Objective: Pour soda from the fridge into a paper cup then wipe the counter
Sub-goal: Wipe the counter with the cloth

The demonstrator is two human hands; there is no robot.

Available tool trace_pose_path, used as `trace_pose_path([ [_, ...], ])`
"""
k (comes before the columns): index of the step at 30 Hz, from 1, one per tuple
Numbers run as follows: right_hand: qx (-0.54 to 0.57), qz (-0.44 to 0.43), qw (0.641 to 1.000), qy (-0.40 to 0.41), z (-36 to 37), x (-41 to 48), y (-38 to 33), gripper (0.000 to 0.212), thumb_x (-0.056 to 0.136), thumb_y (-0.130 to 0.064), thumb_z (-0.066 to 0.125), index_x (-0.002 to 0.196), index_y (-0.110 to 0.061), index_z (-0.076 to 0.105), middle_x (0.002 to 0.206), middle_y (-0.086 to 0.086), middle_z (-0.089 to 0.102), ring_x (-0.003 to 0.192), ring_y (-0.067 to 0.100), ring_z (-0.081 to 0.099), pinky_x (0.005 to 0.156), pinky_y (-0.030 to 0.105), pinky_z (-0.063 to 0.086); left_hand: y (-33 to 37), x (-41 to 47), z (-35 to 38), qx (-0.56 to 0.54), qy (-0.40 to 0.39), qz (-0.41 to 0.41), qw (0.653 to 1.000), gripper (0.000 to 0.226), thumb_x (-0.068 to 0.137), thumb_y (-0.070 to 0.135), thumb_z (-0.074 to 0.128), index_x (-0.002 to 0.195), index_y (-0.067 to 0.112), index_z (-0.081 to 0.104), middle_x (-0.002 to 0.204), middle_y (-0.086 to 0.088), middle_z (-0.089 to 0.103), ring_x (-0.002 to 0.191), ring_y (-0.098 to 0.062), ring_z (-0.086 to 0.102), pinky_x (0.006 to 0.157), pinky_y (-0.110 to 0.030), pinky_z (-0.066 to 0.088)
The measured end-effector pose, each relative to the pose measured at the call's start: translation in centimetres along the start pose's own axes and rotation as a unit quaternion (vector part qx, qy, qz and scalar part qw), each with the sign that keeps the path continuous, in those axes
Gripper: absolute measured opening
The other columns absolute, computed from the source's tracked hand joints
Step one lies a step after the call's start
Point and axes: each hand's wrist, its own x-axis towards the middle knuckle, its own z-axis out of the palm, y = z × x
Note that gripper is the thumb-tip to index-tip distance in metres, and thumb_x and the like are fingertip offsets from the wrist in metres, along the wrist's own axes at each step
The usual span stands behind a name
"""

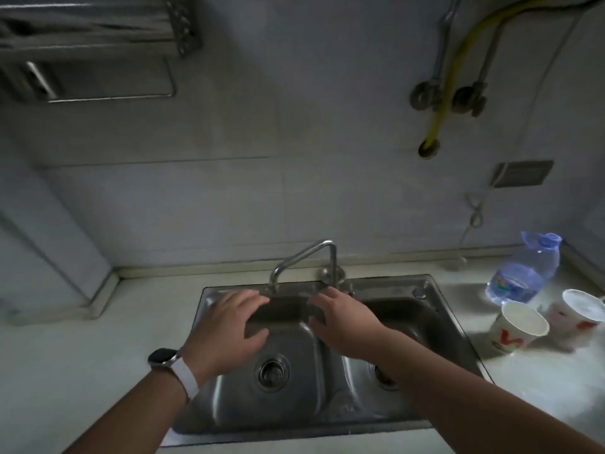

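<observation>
Both hands hover over the left basin of a double stainless-steel sink (386,285), just below a bent chrome faucet (304,255). The left hand (229,326), with a white-strapped watch (167,358) on its wrist, is released, fingers straight and spread. The right hand (343,319) reaches toward it; its fingertips are blurred, so I cannot tell whether it grasps anything. Two white paper cups with red print (520,329) stand on the pale desk (82,355), well right of the hands, just in front of a blue-tinted clear plastic bottle (523,270).
</observation>
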Motion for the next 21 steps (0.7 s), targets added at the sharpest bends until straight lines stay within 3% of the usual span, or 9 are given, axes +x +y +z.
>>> trace_pose_path([
  [3, -0.014, -0.055, 0.998, -0.020, 0.9, 1.2, -1.4, 0.043, 0.096, -0.038, 0.045, 0.137, -0.025, 0.048, 0.132, 0.001, 0.050, 0.120, 0.024, 0.051, 0.095, 0.038, 0.046, -1.1, -2.7, -0.3, 0.022, 0.022, -0.042, 0.999, 0.057, 0.086, 0.053, 0.050, 0.138, 0.032, 0.048, 0.143, 0.013, 0.045, 0.134, -0.009, 0.037, 0.111, -0.029, 0.032],
  [6, -0.018, -0.109, 0.993, -0.032, 2.0, 2.3, -2.9, 0.044, 0.094, -0.040, 0.045, 0.135, -0.025, 0.049, 0.132, 0.000, 0.051, 0.120, 0.025, 0.051, 0.094, 0.036, 0.045, -1.3, -5.7, -1.0, 0.039, 0.028, -0.092, 0.995, 0.056, 0.083, 0.053, 0.043, 0.134, 0.031, 0.053, 0.139, 0.013, 0.050, 0.130, -0.008, 0.042, 0.107, -0.029, 0.035],
  [9, -0.030, -0.172, 0.983, -0.048, 3.3, 3.3, -4.5, 0.041, 0.093, -0.041, 0.043, 0.130, -0.024, 0.052, 0.127, 0.001, 0.053, 0.114, 0.027, 0.054, 0.089, 0.036, 0.047, -1.4, -9.0, -1.7, 0.050, 0.072, -0.150, 0.985, 0.055, 0.078, 0.050, 0.042, 0.124, 0.028, 0.063, 0.128, 0.008, 0.060, 0.121, -0.011, 0.052, 0.099, -0.031, 0.042],
  [12, -0.022, -0.221, 0.973, -0.067, 4.7, 4.0, -6.4, 0.039, 0.093, -0.040, 0.041, 0.126, -0.023, 0.053, 0.123, 0.000, 0.053, 0.109, 0.026, 0.056, 0.085, 0.034, 0.047, -2.0, -12.6, -1.9, 0.063, 0.070, -0.221, 0.971, 0.056, 0.080, 0.052, 0.040, 0.126, 0.028, 0.061, 0.132, 0.009, 0.058, 0.124, -0.012, 0.051, 0.100, -0.032, 0.044],
  [18, 0.010, -0.270, 0.954, -0.131, 7.4, 3.8, -11.7, 0.043, 0.092, -0.039, 0.042, 0.130, -0.023, 0.052, 0.135, -0.001, 0.050, 0.122, 0.023, 0.050, 0.096, 0.034, 0.044, -3.1, -20.4, -2.1, 0.069, 0.079, -0.337, 0.936, 0.060, 0.079, 0.057, 0.038, 0.127, 0.028, 0.060, 0.132, 0.009, 0.057, 0.124, -0.013, 0.051, 0.099, -0.035, 0.047],
  [21, -0.001, -0.305, 0.940, -0.155, 8.6, 3.5, -15.1, 0.041, 0.092, -0.040, 0.041, 0.128, -0.023, 0.052, 0.132, -0.002, 0.050, 0.119, 0.023, 0.052, 0.095, 0.034, 0.044, -3.9, -24.2, -2.4, 0.064, 0.100, -0.376, 0.919, 0.060, 0.079, 0.057, 0.040, 0.125, 0.025, 0.063, 0.128, 0.007, 0.060, 0.120, -0.017, 0.055, 0.095, -0.038, 0.050],
])
